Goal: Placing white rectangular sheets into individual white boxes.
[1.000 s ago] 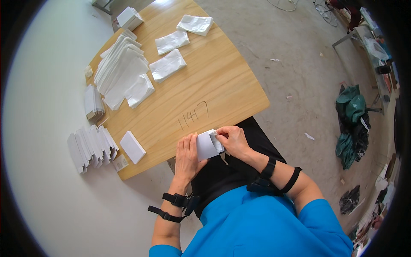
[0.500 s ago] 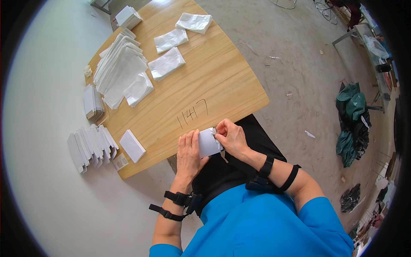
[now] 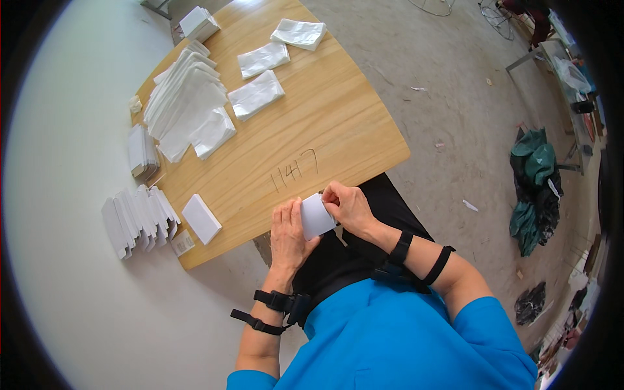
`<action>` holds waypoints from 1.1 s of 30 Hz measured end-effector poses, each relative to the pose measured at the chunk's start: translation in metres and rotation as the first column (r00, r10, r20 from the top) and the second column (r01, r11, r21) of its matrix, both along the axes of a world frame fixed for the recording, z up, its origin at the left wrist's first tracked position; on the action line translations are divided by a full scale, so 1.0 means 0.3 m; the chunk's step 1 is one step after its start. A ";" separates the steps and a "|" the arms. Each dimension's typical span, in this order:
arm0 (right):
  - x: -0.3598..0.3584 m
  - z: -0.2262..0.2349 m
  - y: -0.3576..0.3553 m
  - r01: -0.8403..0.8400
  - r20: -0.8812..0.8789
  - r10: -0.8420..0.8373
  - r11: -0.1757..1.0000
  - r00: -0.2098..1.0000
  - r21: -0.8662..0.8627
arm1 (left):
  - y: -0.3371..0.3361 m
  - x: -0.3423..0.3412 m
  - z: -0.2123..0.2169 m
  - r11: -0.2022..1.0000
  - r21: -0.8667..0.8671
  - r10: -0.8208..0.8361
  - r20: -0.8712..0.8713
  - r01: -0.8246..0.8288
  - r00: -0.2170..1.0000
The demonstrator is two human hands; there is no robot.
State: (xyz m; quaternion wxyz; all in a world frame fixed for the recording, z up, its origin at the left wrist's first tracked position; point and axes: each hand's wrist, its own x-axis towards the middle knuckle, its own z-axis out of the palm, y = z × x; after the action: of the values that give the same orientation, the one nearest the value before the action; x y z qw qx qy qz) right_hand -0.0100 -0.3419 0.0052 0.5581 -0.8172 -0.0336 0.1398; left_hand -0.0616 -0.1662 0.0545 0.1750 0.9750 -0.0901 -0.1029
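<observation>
A small white box [image 3: 316, 216] is held at the table's near edge, above my lap. My left hand [image 3: 288, 235] is closed around its left side, fingers laid along the edge and thumb at the lower corner. At its right end my right hand [image 3: 350, 207] is closed in a pinch, thumb and index finger at the box's upper right corner. The fingertips hide most of that end, and I cannot make out what lies between them. Left of my hands, a flat white stack [image 3: 202, 219] rests on the wooden table [image 3: 344, 123].
Several thin white bags lie in a fanned pile [image 3: 188, 101]; separate bag stacks [image 3: 257, 95] lie beside it. Flattened white boxes [image 3: 140, 220] stand along the left edge, with more stacked boxes [image 3: 142, 153] behind. Dark green plastic [image 3: 536, 162] lies on the floor at right.
The crumpled white material that stuck out at the box's right end no longer shows. My right fingers have shifted slightly left onto the corner; my left hand keeps its hold.
</observation>
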 end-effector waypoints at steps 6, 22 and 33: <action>0.050 -0.025 -0.031 -0.144 -0.201 0.172 0.979 0.964 0.147 | 0.015 -0.011 -0.012 1.000 0.000 0.014 -0.033 -0.014 0.999; 0.016 -0.018 0.011 -0.058 -0.175 0.071 0.995 0.982 0.076 | 0.009 -0.007 -0.005 1.000 -0.007 0.005 -0.011 -0.005 1.000; 0.060 0.269 0.005 -0.083 0.143 0.091 0.995 0.986 -0.062 | -0.048 0.005 -0.005 0.973 -0.173 0.200 0.325 -0.150 0.924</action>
State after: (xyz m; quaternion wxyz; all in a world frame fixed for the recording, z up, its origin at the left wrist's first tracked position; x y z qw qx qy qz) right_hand 0.0080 -0.3405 0.0859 0.5244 -0.8383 -0.1059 0.1048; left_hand -0.0602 -0.1806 0.0531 0.2357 0.9669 -0.0387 0.0898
